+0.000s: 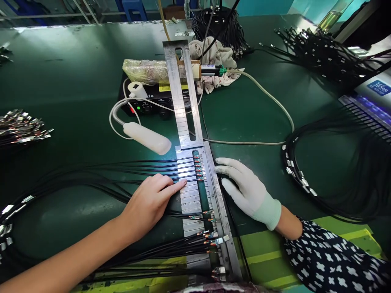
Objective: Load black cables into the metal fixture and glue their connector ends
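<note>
My bare left hand (149, 199) is over the slotted metal fixture (192, 199), its fingers curled around black cables. Its thumb tip presses on a black cable (159, 180) lying across the fixture's slots. Above the thumb, several more black cables (159, 160) lie side by side, their small connector ends (199, 165) over the narrow opening. My right hand (244, 187), in a white glove, rests against the fixture's right rail with its fingers stretched out and nothing visible in them. Nearer to me, more cables (165, 248) with connector ends lie across the fixture's lower part.
An empty slotted metal frame (177, 89) leans on a wrapped tool (146, 70) behind the fixture. A black control box (152, 108) and a white lamp (148, 137) stand left of it. Cable coils (293, 162) lie right; a cable bundle (23, 126) lies left.
</note>
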`<state>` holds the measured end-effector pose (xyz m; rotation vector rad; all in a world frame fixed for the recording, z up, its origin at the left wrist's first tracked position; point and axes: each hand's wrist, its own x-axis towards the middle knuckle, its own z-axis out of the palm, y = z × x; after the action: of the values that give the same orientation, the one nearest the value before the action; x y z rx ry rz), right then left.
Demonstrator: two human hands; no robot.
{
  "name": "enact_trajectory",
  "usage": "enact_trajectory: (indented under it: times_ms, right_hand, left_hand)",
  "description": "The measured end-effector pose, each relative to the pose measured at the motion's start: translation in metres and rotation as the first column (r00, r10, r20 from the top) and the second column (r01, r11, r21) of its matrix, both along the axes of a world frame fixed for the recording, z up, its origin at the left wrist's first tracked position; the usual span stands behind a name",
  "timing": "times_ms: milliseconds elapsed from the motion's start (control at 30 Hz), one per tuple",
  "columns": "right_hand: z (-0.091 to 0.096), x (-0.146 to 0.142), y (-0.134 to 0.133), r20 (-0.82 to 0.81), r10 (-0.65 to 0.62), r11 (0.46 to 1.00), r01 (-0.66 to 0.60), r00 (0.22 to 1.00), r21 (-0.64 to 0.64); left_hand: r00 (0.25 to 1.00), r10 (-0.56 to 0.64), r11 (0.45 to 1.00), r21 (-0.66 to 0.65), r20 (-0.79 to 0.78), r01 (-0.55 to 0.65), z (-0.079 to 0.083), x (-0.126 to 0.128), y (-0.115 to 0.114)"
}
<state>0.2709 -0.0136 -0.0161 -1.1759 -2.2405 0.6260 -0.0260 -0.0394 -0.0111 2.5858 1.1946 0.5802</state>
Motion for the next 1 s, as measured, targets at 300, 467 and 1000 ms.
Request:
enact_trajectory:
  times_ms: [300, 467, 1000]
  right_hand:
    - [-0.003, 0.002, -0.012, 0.003, -0.021, 0.999, 0.021, 1.0, -0.025]
    - [-0.002, 0.001, -0.009, -0.007, -0.025, 0.999, 0.024, 1.0, -0.028]
    - [0.002, 0.0, -0.007, -0.006, -0.033, 0.998, 0.032, 0.999, -0.052]
  left_hand:
    - [0.986, 0.087, 0.832, -0.554, 0.143, 0.007, 0.032, -0.014, -0.024]
    - [0.971, 0.128, 0.958, -0.28, 0.204, -0.067, 0.022, -0.007, -0.012]
    - [0.994, -0.103, 0.993, -0.061, 0.023, 0.105, 0.01, -0.024, 0.006]
